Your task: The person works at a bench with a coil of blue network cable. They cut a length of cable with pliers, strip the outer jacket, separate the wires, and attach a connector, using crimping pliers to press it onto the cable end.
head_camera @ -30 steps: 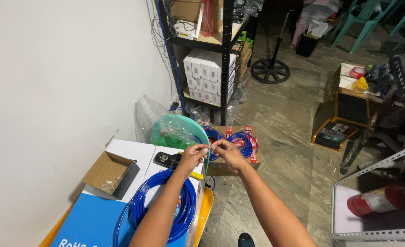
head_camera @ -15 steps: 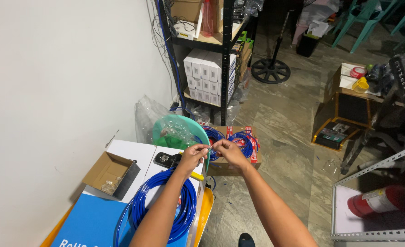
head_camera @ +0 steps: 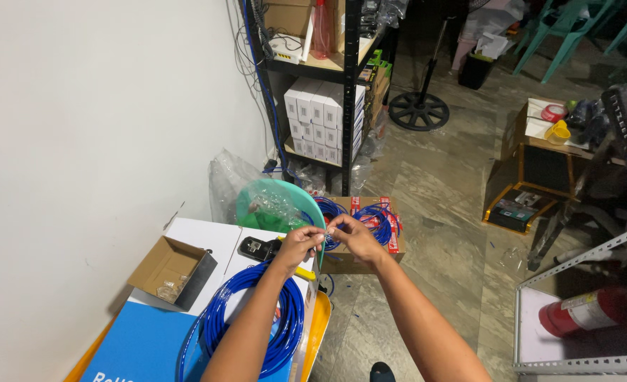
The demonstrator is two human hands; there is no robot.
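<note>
My left hand [head_camera: 301, 242] and my right hand [head_camera: 351, 235] meet fingertip to fingertip above the table's far edge. Between them they pinch the end of a blue cable and a small clear connector [head_camera: 325, 232]; which hand holds which part I cannot tell. The cable runs back to a blue cable coil [head_camera: 279, 332] lying on the table under my left forearm. A black and yellow crimping tool [head_camera: 260, 249] lies just left of my left hand.
An open cardboard box [head_camera: 168, 269] and a blue box [head_camera: 140, 350] sit on the white table [head_camera: 200, 237]. A green basin with plastic bags [head_camera: 274, 205] stands beyond. A floor box holds blue cables [head_camera: 370, 216]. Black shelving with white boxes [head_camera: 324, 117], fire extinguisher [head_camera: 589, 311] right.
Both hands stay together at the cable end, with only slight finger movement. Nothing else has visibly moved.
</note>
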